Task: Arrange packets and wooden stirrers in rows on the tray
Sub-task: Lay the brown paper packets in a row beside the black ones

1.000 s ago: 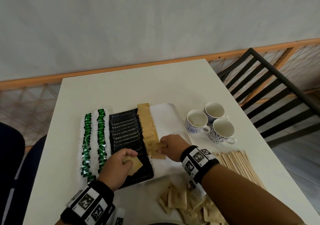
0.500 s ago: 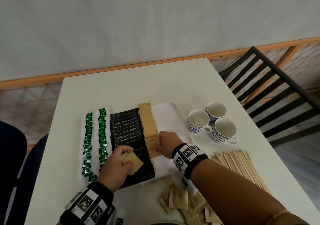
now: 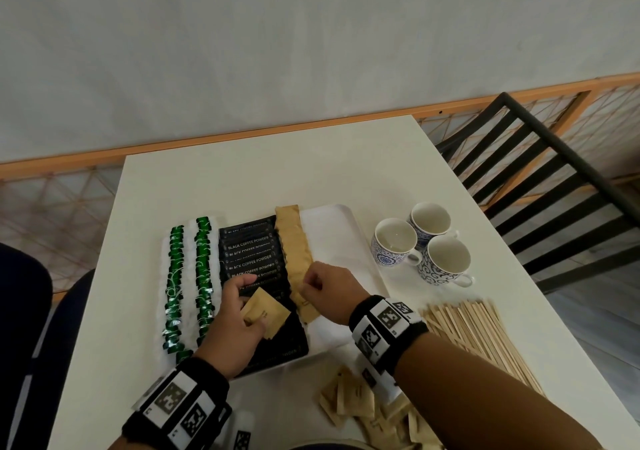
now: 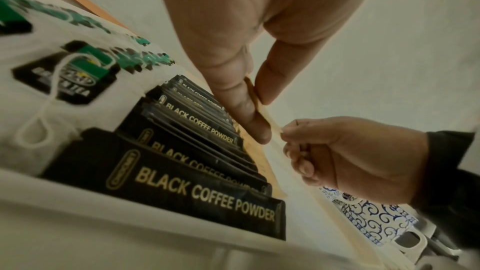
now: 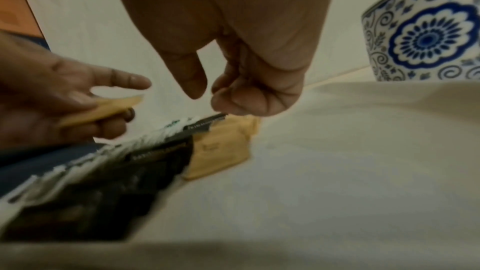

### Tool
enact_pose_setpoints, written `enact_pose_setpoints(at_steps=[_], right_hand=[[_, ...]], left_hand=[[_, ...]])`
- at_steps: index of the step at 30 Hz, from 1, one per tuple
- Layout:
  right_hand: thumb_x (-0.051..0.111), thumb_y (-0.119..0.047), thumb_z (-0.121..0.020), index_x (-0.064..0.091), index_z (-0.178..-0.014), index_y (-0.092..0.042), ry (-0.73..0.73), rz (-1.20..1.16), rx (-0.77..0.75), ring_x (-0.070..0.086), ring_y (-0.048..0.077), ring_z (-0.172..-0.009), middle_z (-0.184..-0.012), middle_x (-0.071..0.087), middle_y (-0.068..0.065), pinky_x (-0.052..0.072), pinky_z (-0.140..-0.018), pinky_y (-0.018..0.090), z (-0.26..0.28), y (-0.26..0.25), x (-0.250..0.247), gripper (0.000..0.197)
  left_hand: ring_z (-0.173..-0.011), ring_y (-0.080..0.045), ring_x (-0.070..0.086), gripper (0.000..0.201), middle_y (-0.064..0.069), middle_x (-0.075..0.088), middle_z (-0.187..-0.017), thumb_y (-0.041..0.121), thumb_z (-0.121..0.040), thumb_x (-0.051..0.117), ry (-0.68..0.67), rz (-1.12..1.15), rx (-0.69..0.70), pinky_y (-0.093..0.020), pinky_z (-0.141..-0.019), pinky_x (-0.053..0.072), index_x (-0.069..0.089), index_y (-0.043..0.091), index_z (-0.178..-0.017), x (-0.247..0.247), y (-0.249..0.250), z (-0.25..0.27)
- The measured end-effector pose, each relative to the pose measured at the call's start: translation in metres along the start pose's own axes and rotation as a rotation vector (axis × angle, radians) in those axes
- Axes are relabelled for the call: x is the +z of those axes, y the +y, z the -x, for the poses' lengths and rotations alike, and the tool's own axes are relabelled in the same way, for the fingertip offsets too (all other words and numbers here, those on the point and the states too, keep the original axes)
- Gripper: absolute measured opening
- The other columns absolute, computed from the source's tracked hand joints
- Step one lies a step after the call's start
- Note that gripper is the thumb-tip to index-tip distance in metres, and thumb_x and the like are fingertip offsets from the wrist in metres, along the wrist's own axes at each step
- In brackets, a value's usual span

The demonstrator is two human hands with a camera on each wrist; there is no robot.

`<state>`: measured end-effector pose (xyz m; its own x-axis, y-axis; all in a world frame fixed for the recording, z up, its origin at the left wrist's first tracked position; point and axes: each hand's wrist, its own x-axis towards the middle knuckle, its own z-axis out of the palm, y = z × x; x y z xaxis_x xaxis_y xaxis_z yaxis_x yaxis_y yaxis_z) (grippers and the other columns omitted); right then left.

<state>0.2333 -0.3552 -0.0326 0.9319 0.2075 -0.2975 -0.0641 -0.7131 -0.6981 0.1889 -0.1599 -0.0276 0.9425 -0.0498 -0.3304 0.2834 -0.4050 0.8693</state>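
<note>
Left hand (image 3: 231, 325) grip clamped on brown packets (image 3: 265, 315) above the tray (image 3: 349, 231). Right hand (image 3: 327, 290) grip curled together, empty, over the brown packet row (image 3: 294, 252).

loose brown packets (image 3: 374, 411): heap cut off by bottom edge in head view, part hidden under right forearm; wooden stirrers (image 3: 481, 338): near ends hidden behind that forearm; black coffee packets (image 5: 109, 184): blurred in right wrist view, print unreadable; tray (image 3: 349, 241): near edge hidden by left hand (image 3: 232, 325)

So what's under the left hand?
The left hand holds brown packets above the black coffee packets on the tray. The row beneath the palm is hidden.
</note>
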Motion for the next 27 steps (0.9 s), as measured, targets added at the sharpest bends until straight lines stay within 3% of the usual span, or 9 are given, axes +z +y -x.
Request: enact_pose_setpoints(at_steps=[2, 5, 8, 10, 13, 16, 19, 22, 27], right_hand=[[0.06, -0.039, -0.091, 0.06, -0.087, -0.021, -0.128, -0.082, -0.028, 0.061, 0.013, -0.076, -0.084, 0.066, -0.002, 0.05, -0.076, 0.027, 0.007, -0.006, -0.001, 0.018], [0.069, -0.04, -0.085, 0.06, -0.077, -0.029, -0.259, -0.128, -0.026, 0.062, 0.007, -0.068, -0.07, 0.064, -0.009, 0.05, -0.074, 0.024, 0.016, -0.008, 0.002, 0.016], [0.071, -0.034, -0.083, 0.051, -0.065, -0.025, -0.243, -0.083, -0.018, 0.065, 0.014, -0.074, -0.064, 0.059, -0.008, 0.049, -0.074, 0.028, 0.018, -0.003, 0.002, 0.029], [0.073, -0.034, -0.082, 0.047, -0.062, -0.025, -0.262, -0.084, -0.014, 0.062, 0.012, -0.069, -0.062, 0.056, -0.009, 0.046, -0.07, 0.026, 0.02, -0.001, 0.002, 0.034], [0.073, -0.041, -0.081, 0.046, -0.062, -0.025, -0.244, -0.019, -0.055, 0.045, 0.008, -0.061, -0.062, 0.047, -0.007, 0.037, -0.061, 0.024, 0.022, 0.003, 0.005, 0.036], [0.072, -0.041, -0.082, 0.047, -0.062, -0.019, -0.246, 0.062, -0.056, 0.04, 0.012, -0.06, -0.062, 0.043, -0.003, 0.032, -0.057, 0.025, 0.022, 0.008, 0.005, 0.038], [0.07, -0.039, -0.083, 0.042, -0.06, -0.02, -0.2, 0.168, 0.014, 0.044, 0.017, -0.069, -0.063, 0.043, -0.004, 0.033, -0.057, 0.025, 0.017, 0.017, -0.001, 0.042], [0.07, -0.037, -0.084, 0.042, -0.059, -0.018, -0.165, 0.232, 0.084, 0.048, 0.018, -0.073, -0.063, 0.044, -0.004, 0.036, -0.063, 0.025, 0.011, 0.026, -0.006, 0.042], [0.069, -0.036, -0.085, 0.042, -0.059, -0.018, -0.169, 0.248, 0.11, 0.049, 0.019, -0.075, -0.064, 0.044, -0.004, 0.036, -0.067, 0.025, 0.005, 0.026, -0.006, 0.042]], left_hand=[[-0.082, -0.018, 0.067, 0.067, -0.008, 0.064, -0.102, -0.001, -0.084, 0.064, -0.026, -0.011, 0.022, -0.036, -0.073, 0.057, 0.034, 0.052, -0.11, 0.001, 0.002, 0.0], [-0.085, -0.02, 0.067, 0.065, -0.01, 0.06, -0.106, 0.002, -0.083, 0.068, -0.051, 0.001, 0.014, -0.028, -0.069, 0.055, 0.034, 0.049, -0.112, 0.005, 0.004, -0.001], [-0.088, -0.018, 0.067, 0.062, -0.007, 0.062, -0.103, -0.004, -0.081, 0.068, -0.042, 0.043, -0.001, -0.026, -0.071, 0.055, 0.04, 0.04, -0.116, 0.011, 0.006, 0.001], [-0.089, -0.016, 0.067, 0.057, -0.004, 0.065, -0.1, -0.007, -0.079, 0.069, -0.032, 0.041, -0.012, -0.024, -0.069, 0.055, 0.045, 0.031, -0.114, 0.012, 0.007, 0.002], [-0.082, -0.02, 0.069, 0.059, -0.006, 0.069, -0.086, 0.001, -0.071, 0.078, -0.068, -0.081, -0.007, -0.034, -0.073, 0.057, 0.048, 0.037, -0.107, 0.012, 0.005, 0.002], [-0.073, -0.018, 0.066, 0.058, -0.007, 0.067, -0.074, 0.01, -0.068, 0.082, -0.112, -0.195, -0.011, -0.032, -0.07, 0.055, 0.049, 0.039, -0.106, 0.015, 0.007, 0.006], [-0.069, -0.016, 0.067, 0.048, -0.005, 0.068, -0.074, 0.01, -0.076, 0.078, -0.074, -0.221, -0.015, -0.031, -0.068, 0.055, 0.051, 0.033, -0.109, 0.016, 0.006, 0.008], [-0.066, -0.014, 0.065, 0.034, -0.001, 0.064, -0.075, 0.011, -0.084, 0.07, -0.016, -0.269, -0.02, -0.023, -0.062, 0.049, 0.054, 0.028, -0.108, 0.014, 0.006, 0.007], [-0.078, -0.006, 0.056, 0.012, 0.009, 0.058, -0.086, 0.02, -0.09, 0.061, 0.026, -0.501, 0.09, -0.018, -0.068, 0.04, 0.059, 0.032, -0.095, 0.014, 0.013, -0.001]])
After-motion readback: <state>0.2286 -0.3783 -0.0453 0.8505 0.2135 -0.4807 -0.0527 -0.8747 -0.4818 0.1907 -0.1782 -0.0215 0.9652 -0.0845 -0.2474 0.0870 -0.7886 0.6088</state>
